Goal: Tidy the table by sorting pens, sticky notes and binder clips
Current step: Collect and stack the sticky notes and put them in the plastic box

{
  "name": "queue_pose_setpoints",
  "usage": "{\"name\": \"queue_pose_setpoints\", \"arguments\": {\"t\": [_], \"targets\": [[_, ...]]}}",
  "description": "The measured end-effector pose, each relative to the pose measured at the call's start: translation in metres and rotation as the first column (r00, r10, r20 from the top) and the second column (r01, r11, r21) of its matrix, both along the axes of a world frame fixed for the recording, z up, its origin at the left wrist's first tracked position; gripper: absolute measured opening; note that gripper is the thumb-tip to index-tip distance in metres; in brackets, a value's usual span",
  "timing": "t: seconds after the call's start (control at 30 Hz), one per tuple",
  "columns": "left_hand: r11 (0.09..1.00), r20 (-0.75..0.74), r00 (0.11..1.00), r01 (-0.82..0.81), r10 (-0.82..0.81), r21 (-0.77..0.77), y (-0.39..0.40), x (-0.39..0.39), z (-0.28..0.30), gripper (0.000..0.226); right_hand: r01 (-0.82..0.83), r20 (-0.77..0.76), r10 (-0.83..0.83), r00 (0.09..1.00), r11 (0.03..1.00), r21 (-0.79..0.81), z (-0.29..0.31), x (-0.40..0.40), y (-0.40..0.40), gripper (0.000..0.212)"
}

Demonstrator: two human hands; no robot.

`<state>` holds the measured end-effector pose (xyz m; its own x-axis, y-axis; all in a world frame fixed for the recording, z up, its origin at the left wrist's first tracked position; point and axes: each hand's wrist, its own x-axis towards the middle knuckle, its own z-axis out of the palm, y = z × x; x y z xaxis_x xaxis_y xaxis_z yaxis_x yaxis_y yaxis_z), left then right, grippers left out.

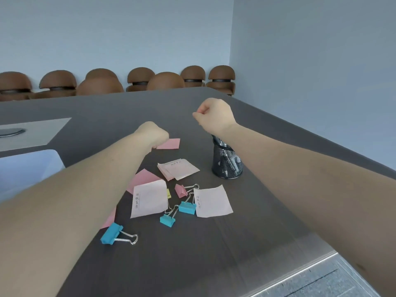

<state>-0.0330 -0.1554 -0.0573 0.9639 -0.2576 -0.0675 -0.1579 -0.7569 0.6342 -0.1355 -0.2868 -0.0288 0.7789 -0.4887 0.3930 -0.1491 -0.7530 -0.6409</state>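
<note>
Meeting room: long table (257,221), chair row (139,79).

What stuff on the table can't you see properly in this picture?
- Pens in the mesh cup, head view: the right forearm covers the tops.
- Yellow clip: mostly under a pale note.
- Left hand grip on the pink note: fingers curl out of sight.
- Handwriting: too small to read.

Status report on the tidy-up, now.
Left hand fisted at pink note. Right hand closed above pen cup. Binder clips, notes still scattered.
</note>
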Motion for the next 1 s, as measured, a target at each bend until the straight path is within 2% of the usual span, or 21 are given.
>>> {"name": "queue_pose_setpoints", "arguments": {"t": [0.07, 0.13, 0.2, 0.27, 0.33, 0.43, 0.5, 0.53, 0.6, 0.63, 0.7, 0.73, 0.8, 0.9, 1.0], "targets": [[0.998, -0.085, 0.996, 0.033, -0.029, 0.054, 0.011, 0.008, -0.010, 0.022, -0.045, -0.020, 0.044, 0.999, 0.999, -0.007, -0.001, 0.000, 0.014, 0.013], [0.992, -0.095, 0.995, 0.050, -0.039, 0.118, 0.017, 0.016, -0.017, 0.015, -0.078, -0.046, 0.077, 0.996, 0.997, -0.027, -0.003, 0.001, 0.025, 0.011], [0.978, -0.040, 0.999, 0.030, -0.023, 0.204, 0.020, 0.028, -0.025, 0.015, -0.116, -0.096, 0.112, 0.989, 0.992, -0.040, -0.007, 0.007, 0.031, 0.012], [0.949, 0.066, 0.998, -0.017, -0.004, 0.316, 0.025, 0.041, -0.032, 0.023, -0.142, -0.267, 0.120, 0.956, 0.988, -0.067, -0.015, 0.017, 0.035, 0.016], [0.922, 0.145, 0.989, -0.061, 0.005, 0.383, 0.029, 0.055, -0.039, 0.030, -0.170, -0.489, 0.092, 0.868, 0.978, -0.119, -0.025, 0.026, 0.038, 0.024], [0.908, 0.183, 0.983, -0.080, 0.004, 0.411, 0.036, 0.072, -0.050, 0.037, -0.214, -0.722, 0.043, 0.690, 0.966, -0.147, -0.034, 0.034, 0.046, 0.028], [0.909, 0.183, 0.982, -0.110, 0.038, 0.401, 0.041, 0.078, -0.058, 0.041, -0.237, -0.828, 0.029, 0.559, 0.963, -0.127, -0.035, 0.034, 0.053, 0.047], [0.912, 0.180, 0.982, -0.128, 0.061, 0.389, 0.044, 0.082, -0.061, 0.041, -0.228, -0.842, 0.035, 0.539, 0.968, -0.105, -0.035, 0.035, 0.054, 0.053], [0.919, 0.159, 0.982, -0.156, 0.104, 0.361, 0.049, 0.088, -0.068, 0.040, -0.226, -0.821, 0.057, 0.568, 0.970, -0.089, -0.038, 0.044, 0.055, 0.052], [0.923, 0.146, 0.983, -0.160, 0.114, 0.351, 0.051, 0.092, -0.071, 0.043, -0.232, -0.824, 0.052, 0.564, 0.968, -0.098, -0.040, 0.050, 0.055, 0.045], [0.924, 0.121, 0.983, -0.172, 0.138, 0.341, 0.056, 0.098, -0.077, 0.046, -0.195, -0.867, 0.018, 0.498, 0.976, -0.092, -0.043, 0.060, 0.058, 0.024], [0.926, 0.119, 0.982, -0.181, 0.149, 0.331, 0.057, 0.101, -0.079, 0.046, -0.153, -0.886, 0.021, 0.463, 0.987, -0.056, -0.044, 0.063, 0.061, 0.024], [0.926, 0.132, 0.977, -0.199, 0.164, 0.320, 0.058, 0.104, -0.083, 0.044, -0.150, -0.900, 0.003, 0.435, 0.986, -0.069, -0.044, 0.070, 0.063, 0.037], [0.915, 0.181, 0.970, -0.218, 0.164, 0.340, 0.057, 0.105, -0.084, 0.039, -0.183, -0.902, -0.036, 0.430, 0.975, -0.126, -0.045, 0.077, 0.062, 0.071], [0.914, 0.207, 0.962, -0.238, 0.176, 0.327, 0.055, 0.108, -0.083, 0.045, -0.125, -0.897, 0.025, 0.441, 0.992, -0.034, -0.047, 0.078, 0.061, 0.077]]}}
